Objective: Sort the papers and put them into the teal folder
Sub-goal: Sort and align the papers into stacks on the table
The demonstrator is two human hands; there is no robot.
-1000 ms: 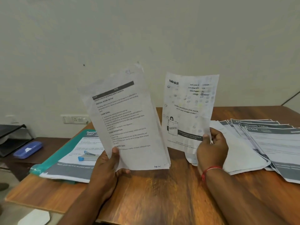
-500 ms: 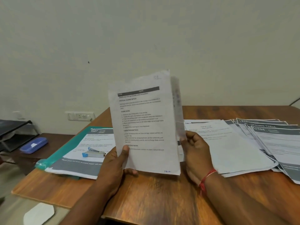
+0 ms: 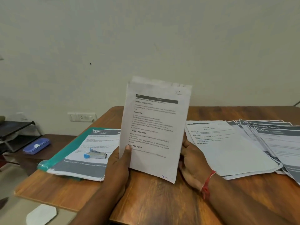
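Note:
I hold a small stack of printed papers (image 3: 154, 127) upright above the table's middle. My left hand (image 3: 119, 161) grips its lower left edge, thumb on the front page. My right hand (image 3: 193, 158) holds the lower right edge, fingers hidden behind the sheets. The teal folder (image 3: 68, 146) lies flat at the left, with a sheet (image 3: 92, 143) on top of it. To the right, several loose papers (image 3: 243, 143) are spread in a fan on the wooden table (image 3: 154, 200).
A blue and silver stapler (image 3: 95, 154) rests on the sheet on the folder. A blue case (image 3: 36, 145) lies on a low dark side table at the far left beside a black tray rack (image 3: 14, 132). A wall stands close behind the table.
The sheet that my right hand held apart has been brought behind the left hand's sheet. Both now form one stack, held at both lower edges and shifted to the right.

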